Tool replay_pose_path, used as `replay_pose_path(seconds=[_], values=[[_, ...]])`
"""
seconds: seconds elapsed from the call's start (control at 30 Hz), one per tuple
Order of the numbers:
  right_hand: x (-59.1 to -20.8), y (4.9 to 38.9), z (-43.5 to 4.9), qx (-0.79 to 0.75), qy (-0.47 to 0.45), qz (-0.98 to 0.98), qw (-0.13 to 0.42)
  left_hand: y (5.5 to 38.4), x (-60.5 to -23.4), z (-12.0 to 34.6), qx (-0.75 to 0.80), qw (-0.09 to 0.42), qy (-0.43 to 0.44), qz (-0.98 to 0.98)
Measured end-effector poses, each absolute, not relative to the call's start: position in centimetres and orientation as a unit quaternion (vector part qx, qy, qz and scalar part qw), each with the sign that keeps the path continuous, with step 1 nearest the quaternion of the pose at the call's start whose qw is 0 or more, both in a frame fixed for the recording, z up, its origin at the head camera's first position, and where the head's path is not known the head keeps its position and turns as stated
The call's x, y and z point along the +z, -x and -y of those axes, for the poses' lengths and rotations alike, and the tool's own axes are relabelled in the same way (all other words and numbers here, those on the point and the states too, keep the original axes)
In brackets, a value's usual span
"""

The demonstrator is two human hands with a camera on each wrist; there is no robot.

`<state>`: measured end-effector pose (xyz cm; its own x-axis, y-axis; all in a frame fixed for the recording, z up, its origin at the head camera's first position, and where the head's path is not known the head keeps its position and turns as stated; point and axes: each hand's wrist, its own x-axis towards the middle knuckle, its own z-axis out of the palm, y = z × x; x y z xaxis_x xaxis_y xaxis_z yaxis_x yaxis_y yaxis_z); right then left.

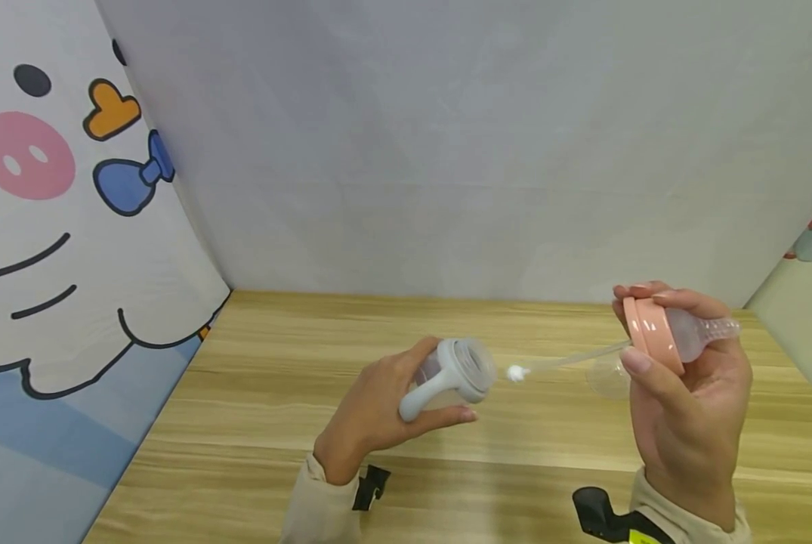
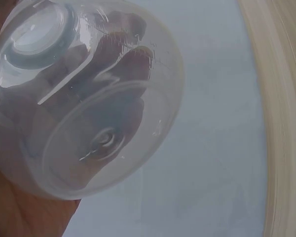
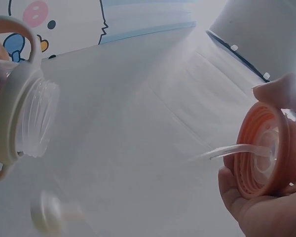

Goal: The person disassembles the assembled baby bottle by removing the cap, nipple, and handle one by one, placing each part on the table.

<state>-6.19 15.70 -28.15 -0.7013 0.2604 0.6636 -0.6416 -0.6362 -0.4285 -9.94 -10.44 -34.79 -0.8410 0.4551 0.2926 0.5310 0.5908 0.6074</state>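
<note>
My left hand (image 1: 381,404) grips a clear baby bottle (image 2: 118,118), tilted so its uncapped threaded mouth (image 3: 38,118) points right. A pale grey ring with handles (image 1: 455,374) encircles the bottle's neck. In my right hand (image 1: 701,412), fingers and thumb hold a pink screw collar (image 1: 656,332) by its sides. A clear nipple (image 1: 694,334) sticks out of the collar to the right. From its underside a thin straw (image 1: 575,358) runs left to a small white weight (image 1: 517,373), which hangs just apart from the bottle mouth and looks blurred in the right wrist view.
Behind the straw, a clear dome-shaped cover (image 1: 606,378) stands on the wooden table (image 1: 276,453), close to my right hand. A pale cloth wall (image 1: 446,151) rises at the table's back edge. Cartoon-printed cloth (image 1: 52,249) borders the left side.
</note>
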Motion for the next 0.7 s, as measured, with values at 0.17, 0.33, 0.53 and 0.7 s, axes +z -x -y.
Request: replay_pose_path(seconds=[0.17,0.33,0.53,0.7], values=[[-28.27,6.22,-15.77,0.859,-0.281,0.340,0.259,9.93,-34.81,10.48,-0.361,0.049,0.276,0.890],[-28.26,6.39,-15.81,0.860,-0.281,0.336,0.261,9.96,-34.71,10.49,-0.357,0.052,0.277,0.890],[-28.44,6.64,-15.55,0.855,-0.285,0.352,0.251,9.97,-34.65,10.61,-0.357,0.056,0.278,0.890],[-28.82,6.65,-15.60,0.843,-0.279,0.397,0.231,9.95,-34.63,10.68,-0.359,0.057,0.279,0.889]])
